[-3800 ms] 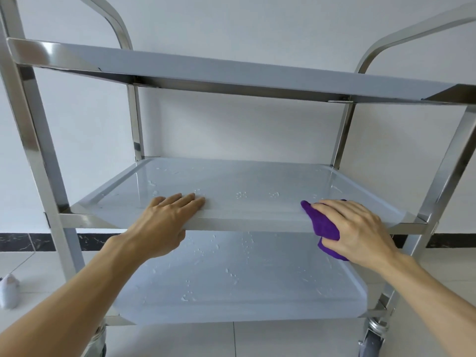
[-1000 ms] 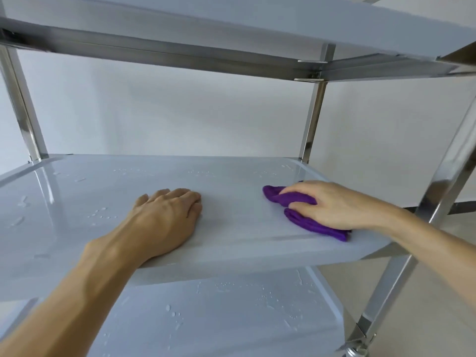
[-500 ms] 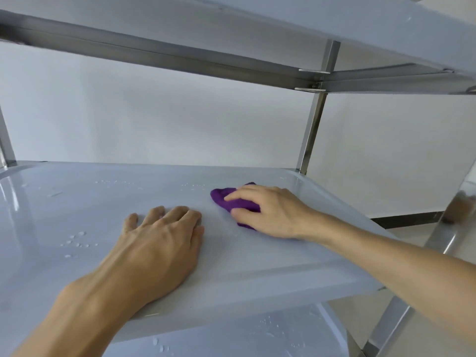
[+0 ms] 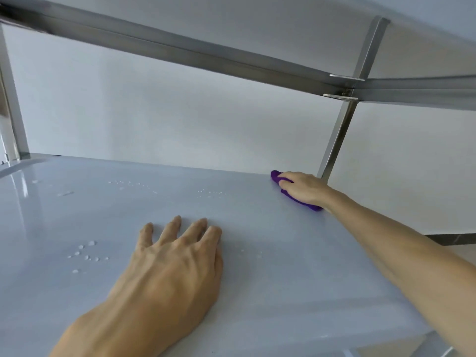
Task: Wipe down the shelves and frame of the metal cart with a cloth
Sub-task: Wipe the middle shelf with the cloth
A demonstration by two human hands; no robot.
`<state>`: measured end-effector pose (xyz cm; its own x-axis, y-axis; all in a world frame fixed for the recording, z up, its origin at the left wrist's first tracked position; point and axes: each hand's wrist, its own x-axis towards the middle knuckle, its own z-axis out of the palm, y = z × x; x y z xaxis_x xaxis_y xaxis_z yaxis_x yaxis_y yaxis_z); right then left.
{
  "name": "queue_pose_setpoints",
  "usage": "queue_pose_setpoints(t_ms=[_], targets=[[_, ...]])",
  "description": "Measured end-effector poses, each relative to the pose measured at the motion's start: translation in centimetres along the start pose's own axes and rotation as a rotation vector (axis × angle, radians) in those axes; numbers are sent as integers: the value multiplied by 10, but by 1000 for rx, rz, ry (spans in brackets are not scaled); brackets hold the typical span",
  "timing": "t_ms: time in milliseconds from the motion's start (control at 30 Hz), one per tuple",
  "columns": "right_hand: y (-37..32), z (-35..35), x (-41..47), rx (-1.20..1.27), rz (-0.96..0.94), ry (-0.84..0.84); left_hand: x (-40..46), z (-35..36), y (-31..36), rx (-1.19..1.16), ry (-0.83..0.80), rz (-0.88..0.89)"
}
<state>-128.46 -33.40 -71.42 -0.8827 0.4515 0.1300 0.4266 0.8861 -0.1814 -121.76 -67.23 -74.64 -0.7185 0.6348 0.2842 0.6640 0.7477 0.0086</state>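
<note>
My right hand (image 4: 305, 188) has its fingers curled over the purple cloth (image 4: 300, 200), pressing it flat at the far right corner of the middle shelf (image 4: 257, 253), just beside the rear right upright (image 4: 340, 132). My left hand (image 4: 168, 276) lies palm down near the front edge of that shelf, fingers straight and a little spread, holding nothing, and I read it as a brace against the cart rolling. Above us hangs the underside of the top shelf (image 4: 257, 24) with its steel rail (image 4: 180, 51) running across to the corner bracket, and a second upright (image 4: 13, 106) shows at the far left corner. Now, doing this stroke well, as I judge it: keep the cloth flat with even pressure, work it right into the corner against the post where water would collect, then draw it leftward along the back edge in overlapping passes, and shift the bracing hand before the cloth reaches it. There is plenty left to catch, since water droplets (image 4: 86, 253) sit in a cluster near the front left and finer ones (image 4: 128, 183) dot the back. The count: two hands, one cloth, two shelves in sight, two uprights, and at least three patches of droplets.
</note>
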Motion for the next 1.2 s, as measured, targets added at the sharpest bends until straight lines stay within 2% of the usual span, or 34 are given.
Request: queue_pose_setpoints(t_ms=[133,267,333,400,467,533,667,833,900,1000,1067,1100,1200], targets=[[-43,3,-44,68,-263,-44,5,3,-1,-32,-19,-51],[-26,-1,-115,157,-472,-77,4,1,2,-44,-16,-46],[0,-12,-131,234,-403,-100,4,1,4,-46,-18,-25],[24,-22,-128,282,-228,-58,5,2,7,-33,-23,-27],[34,-27,-117,221,-40,-2,7,2,15,-35,-30,-25],[28,-24,-107,107,50,0,10,1,23,-29,-26,-18],[-11,-15,-125,169,0,-39,15,0,27,-28,21,-30],[-51,-12,-196,258,-223,-30,18,-1,24,-133,-14,-89],[-58,-15,-216,426,-269,-133,16,-6,25,-234,15,-110],[-62,-18,-218,736,-283,-232,11,-15,19,-451,158,-170],[-55,-22,-210,945,-219,-127,6,-22,20,-528,263,-177],[-48,-24,-204,938,-190,-34,3,-25,23,-536,290,-157],[-20,-21,-193,567,-131,174,-1,-30,47,-438,301,-44]])
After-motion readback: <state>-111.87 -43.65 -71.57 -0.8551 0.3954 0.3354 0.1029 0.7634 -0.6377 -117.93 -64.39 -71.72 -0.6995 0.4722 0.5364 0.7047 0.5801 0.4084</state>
